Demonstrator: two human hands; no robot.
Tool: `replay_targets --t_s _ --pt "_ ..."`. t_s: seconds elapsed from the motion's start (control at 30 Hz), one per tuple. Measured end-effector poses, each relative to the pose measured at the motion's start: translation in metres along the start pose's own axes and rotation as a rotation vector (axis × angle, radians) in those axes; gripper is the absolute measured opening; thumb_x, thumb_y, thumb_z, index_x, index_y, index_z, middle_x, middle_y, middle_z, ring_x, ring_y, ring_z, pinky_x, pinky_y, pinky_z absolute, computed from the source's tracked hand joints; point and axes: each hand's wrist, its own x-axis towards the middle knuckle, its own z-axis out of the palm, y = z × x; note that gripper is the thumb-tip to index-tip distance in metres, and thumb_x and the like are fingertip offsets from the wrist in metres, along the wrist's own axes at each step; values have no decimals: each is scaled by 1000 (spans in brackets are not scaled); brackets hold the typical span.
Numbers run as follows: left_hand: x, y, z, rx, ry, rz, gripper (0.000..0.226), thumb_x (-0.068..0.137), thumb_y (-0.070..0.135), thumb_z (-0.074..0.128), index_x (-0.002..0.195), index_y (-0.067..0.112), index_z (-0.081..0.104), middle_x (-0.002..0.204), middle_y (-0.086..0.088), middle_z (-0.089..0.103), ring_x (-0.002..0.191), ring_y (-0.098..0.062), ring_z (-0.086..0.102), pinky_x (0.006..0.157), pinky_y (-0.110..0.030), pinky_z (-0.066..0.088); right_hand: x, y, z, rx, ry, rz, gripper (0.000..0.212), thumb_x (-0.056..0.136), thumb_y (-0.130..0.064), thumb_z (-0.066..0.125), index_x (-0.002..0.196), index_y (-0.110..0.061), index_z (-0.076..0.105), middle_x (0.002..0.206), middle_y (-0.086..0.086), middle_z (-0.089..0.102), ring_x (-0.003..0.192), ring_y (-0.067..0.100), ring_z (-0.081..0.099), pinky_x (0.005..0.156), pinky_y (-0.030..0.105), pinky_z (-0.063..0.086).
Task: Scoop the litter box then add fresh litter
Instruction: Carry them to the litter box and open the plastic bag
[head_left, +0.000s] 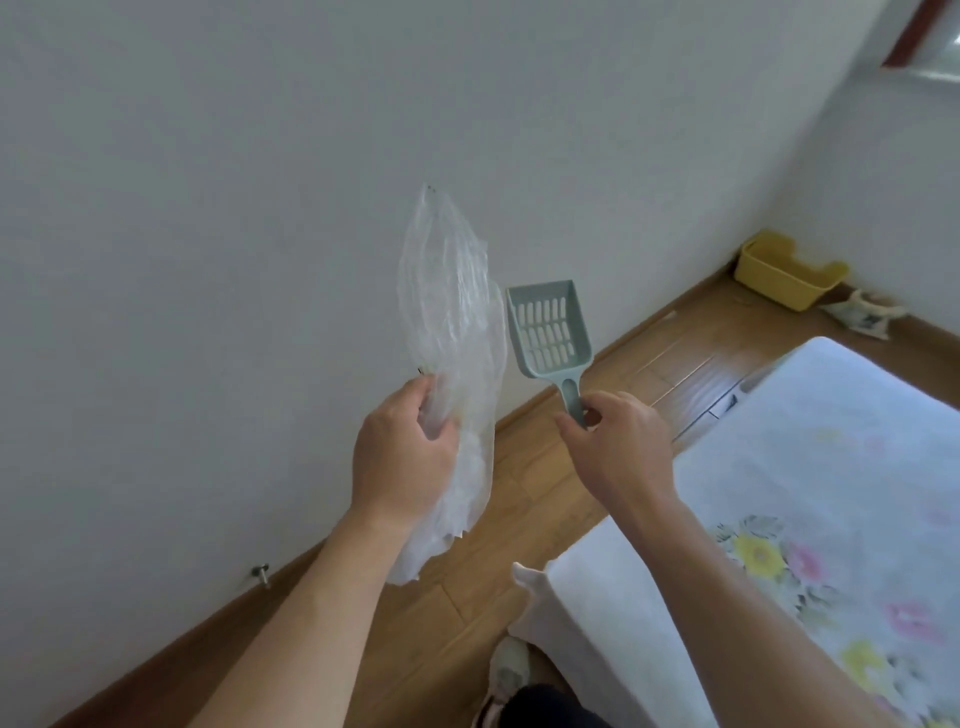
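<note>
My left hand (402, 460) is closed on a clear, crumpled plastic bag (449, 312) that stands up above the fingers and hangs down below them. My right hand (615, 441) pinches the handle end of a pale green slotted litter scoop (548, 327), its blade pointing up and away. Both are held in the air in front of a white wall. A yellow litter box (782, 273) sits far off in the room's corner on the wooden floor.
A bed with a white floral sheet (810, 499) fills the right side. A narrow strip of wooden floor (524, 499) runs between wall and bed. A crumpled cloth (865, 314) lies by the yellow box. My foot (511, 670) shows at the bottom.
</note>
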Motion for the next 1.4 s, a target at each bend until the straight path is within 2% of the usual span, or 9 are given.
replay_targets --t_s 0.23,0.4,0.67,0.8,0.9,1.03,1.17,1.33,1.4 --pt "119 4 48 3 -94 92 41 89 28 68 128 22 61 115 5 69 106 -15 65 94 -39 55 102 13 21 32 66 141 18 91 -37 65 91 -20 72 77 -11 56 67 6 50 54 17 32" --pt "193 21 81 -17 -173 123 36 86 27 69 121 21 63 109 2 70 100 -17 66 91 -41 55 160 23 22 67 113 220 16 89 -37 67 83 -22 71 77 -7 62 67 9 56 57 23 46" --pt "308 49 158 -68 -373 311 46 87 23 70 132 21 60 121 8 67 108 -13 63 97 -35 53 242 48 28 -23 272 416 21 90 -36 66 74 -23 64 69 -12 59 60 6 55 52 12 32" --pt "362 66 197 -96 -467 420 47 87 22 71 133 20 59 126 5 66 114 -14 62 102 -35 51 272 57 27 -71 384 536 25 89 -35 67 70 -20 63 68 -8 58 60 7 52 52 14 30" --pt "394 84 226 -113 -542 480 45 87 21 70 131 20 60 120 5 68 107 -14 63 97 -33 53 289 68 23 -101 439 619 25 90 -37 64 77 -17 70 70 -6 62 62 9 54 54 15 35" --pt "417 118 269 -131 -642 548 38 87 21 68 125 22 62 106 6 68 94 -13 63 88 -31 55 308 90 16 -135 494 717 24 90 -41 64 81 -20 69 75 -4 64 64 11 57 55 18 39" --pt "437 151 322 -151 -720 617 37 86 21 69 122 24 63 95 11 67 85 -10 62 74 -17 48 334 124 1 -150 539 799 25 91 -41 63 79 -19 66 75 -4 62 64 10 56 53 17 35" --pt "462 206 397 -162 -758 648 37 85 19 69 122 23 64 90 10 66 79 -11 62 68 -16 45 384 186 -30 -150 552 856 21 90 -38 66 79 -20 64 76 -4 63 65 11 57 53 17 33" --pt "475 233 423 -176 -759 643 40 86 19 69 124 23 63 92 9 66 81 -12 62 71 -20 50 410 210 -48 -154 546 849 20 90 -38 66 83 -19 67 78 -4 64 66 10 57 54 15 33"
